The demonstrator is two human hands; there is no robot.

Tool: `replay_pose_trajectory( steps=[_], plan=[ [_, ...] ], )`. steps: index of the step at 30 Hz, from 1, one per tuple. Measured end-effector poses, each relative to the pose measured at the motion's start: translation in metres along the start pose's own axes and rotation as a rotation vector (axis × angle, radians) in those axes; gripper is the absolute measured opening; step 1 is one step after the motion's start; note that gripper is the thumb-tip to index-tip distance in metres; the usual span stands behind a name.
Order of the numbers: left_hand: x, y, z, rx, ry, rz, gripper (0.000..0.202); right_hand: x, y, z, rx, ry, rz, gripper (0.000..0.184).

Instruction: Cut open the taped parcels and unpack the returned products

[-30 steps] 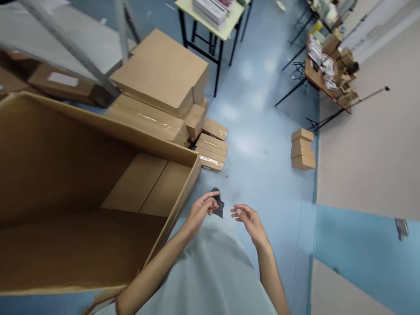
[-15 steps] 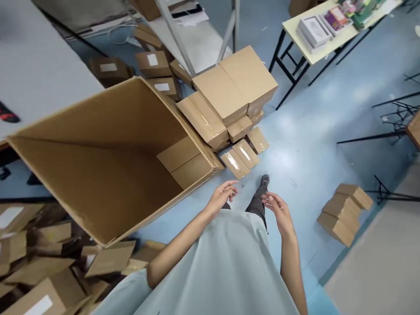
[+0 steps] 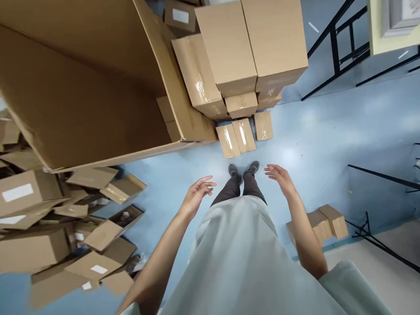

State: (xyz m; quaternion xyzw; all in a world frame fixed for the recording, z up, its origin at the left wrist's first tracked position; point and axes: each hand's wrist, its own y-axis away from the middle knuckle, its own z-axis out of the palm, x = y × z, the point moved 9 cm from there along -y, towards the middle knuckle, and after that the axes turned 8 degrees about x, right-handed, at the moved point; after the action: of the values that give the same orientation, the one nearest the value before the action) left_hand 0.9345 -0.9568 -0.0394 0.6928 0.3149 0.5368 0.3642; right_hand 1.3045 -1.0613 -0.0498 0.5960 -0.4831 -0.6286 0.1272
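Note:
My left hand (image 3: 197, 195) hangs in the air left of my legs, fingers apart and holding nothing. On the other side, my right hand (image 3: 279, 176) is also bare, with its fingers stretched toward the middle. Beyond my shoes, two small taped cardboard boxes (image 3: 235, 138) lie side by side on the floor, with another small box (image 3: 263, 126) just right of them. These are the things nearest to both hands, though neither hand touches them. Behind them rises a stack with two large cartons (image 3: 251, 46) on top and a long taped carton (image 3: 199, 72) at its left.
A big open cardboard box (image 3: 98, 87) fills the upper left, with cartons inside its far end. Loose opened boxes (image 3: 95, 265) lie heaped at left. More small boxes (image 3: 333, 221) sit at right near black metal legs (image 3: 382, 176). A pale table (image 3: 377, 26) stands upper right.
My view has turned and come nearer the stacked boxes. Both feet now show side by side. My hands have moved farther apart, both still holding nothing.

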Motion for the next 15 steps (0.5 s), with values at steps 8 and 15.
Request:
replay_pose_trajectory(
  steps=[8,15],
  plan=[
    [-0.049,-0.031,0.008,-0.044,-0.074,-0.021,0.059,0.010,-0.042,-0.043,-0.025,0.237,0.001,0.059],
    [-0.132,-0.129,-0.023,0.069,-0.201,-0.139,0.054,0.048,-0.132,-0.056,-0.078,0.437,0.098,0.046]
  ],
)
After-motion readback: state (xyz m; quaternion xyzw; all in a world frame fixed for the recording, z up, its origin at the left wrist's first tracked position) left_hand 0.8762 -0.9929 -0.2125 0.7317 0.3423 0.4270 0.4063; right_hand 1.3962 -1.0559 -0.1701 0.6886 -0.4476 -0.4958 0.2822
